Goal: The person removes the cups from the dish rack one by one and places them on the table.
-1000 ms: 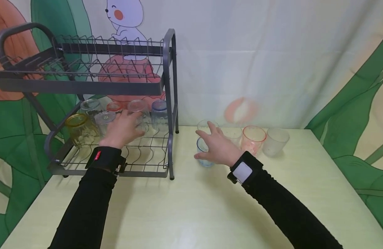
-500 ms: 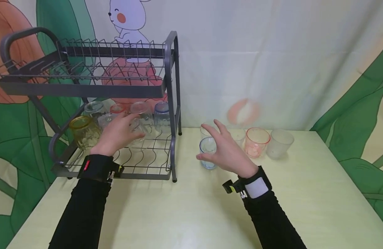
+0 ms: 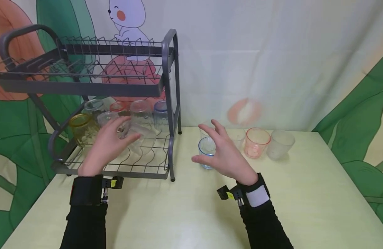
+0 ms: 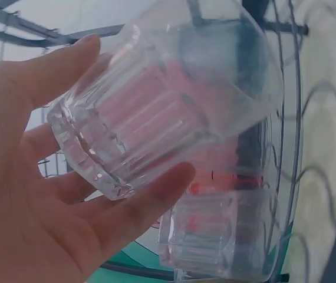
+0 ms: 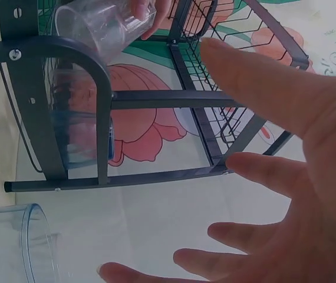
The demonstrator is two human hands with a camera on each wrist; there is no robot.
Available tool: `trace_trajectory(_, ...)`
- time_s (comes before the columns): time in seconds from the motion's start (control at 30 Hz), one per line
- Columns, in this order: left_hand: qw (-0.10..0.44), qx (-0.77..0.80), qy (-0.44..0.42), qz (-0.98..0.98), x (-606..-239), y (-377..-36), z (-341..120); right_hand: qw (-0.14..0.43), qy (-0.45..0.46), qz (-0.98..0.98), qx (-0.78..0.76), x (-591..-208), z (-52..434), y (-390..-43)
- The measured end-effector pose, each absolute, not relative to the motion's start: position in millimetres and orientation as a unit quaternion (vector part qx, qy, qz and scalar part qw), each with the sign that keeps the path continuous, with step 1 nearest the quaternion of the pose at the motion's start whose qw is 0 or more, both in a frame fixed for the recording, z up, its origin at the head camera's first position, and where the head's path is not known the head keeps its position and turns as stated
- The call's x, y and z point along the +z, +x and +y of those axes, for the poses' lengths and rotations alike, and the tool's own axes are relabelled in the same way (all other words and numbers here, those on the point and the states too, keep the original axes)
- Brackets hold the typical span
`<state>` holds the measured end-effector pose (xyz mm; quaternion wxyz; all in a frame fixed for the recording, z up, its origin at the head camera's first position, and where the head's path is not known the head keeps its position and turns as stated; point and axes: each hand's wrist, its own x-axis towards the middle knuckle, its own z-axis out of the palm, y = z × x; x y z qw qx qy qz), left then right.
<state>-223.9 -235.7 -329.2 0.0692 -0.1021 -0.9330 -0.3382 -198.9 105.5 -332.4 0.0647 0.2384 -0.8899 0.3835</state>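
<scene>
My left hand [image 3: 105, 147] grips a clear fluted glass [image 4: 162, 112] by its base, between thumb and fingers. That glass tilts over the lower shelf of the dark metal rack [image 3: 82, 88], its mouth pointing away from the palm. My right hand [image 3: 227, 155] hovers with fingers spread beside a blue-rimmed glass [image 3: 207, 147] on the table, holding nothing. Upside down on the lower shelf stand a yellow glass [image 3: 82, 129], a red-rimmed glass [image 3: 118, 106], a blue glass [image 3: 161, 116] and several clear ones.
Right of the blue-rimmed glass, a red-rimmed tumbler [image 3: 256, 143] and a frosted glass [image 3: 281, 145] stand upright near the table's back edge. Clear glasses are partly hidden behind my right hand. The rack's right-hand post [image 3: 171, 138] rises between my two hands.
My left hand has drawn back toward me and turned, tilting the clear glass in its grip. My right hand has stayed spread by the blue-rimmed glass while its forearm swung left.
</scene>
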Motion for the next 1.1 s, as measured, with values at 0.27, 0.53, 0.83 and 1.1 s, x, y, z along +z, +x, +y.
trace_trajectory(0.27,0.107,-0.420,-0.089,-0.897,-344.3,-207.6,-232.8,0.059,0.259,-0.874,0.406,-326.6,94.8,-194.6)
trace_trajectory(0.53,0.069,-0.480,-0.049,-0.873,-345.2,-189.2,-225.6,0.040,0.275,-0.874,0.400,-333.1,83.0,-191.7)
trace_trajectory(0.83,0.016,-0.564,-0.094,-0.820,-346.3,-185.9,-226.4,0.041,0.300,-0.865,0.400,-337.3,78.1,-188.4)
trace_trajectory(1.1,-0.011,-0.609,-0.128,-0.782,-338.7,-188.1,-214.4,0.055,0.346,-0.830,0.435,-335.9,67.5,-187.5)
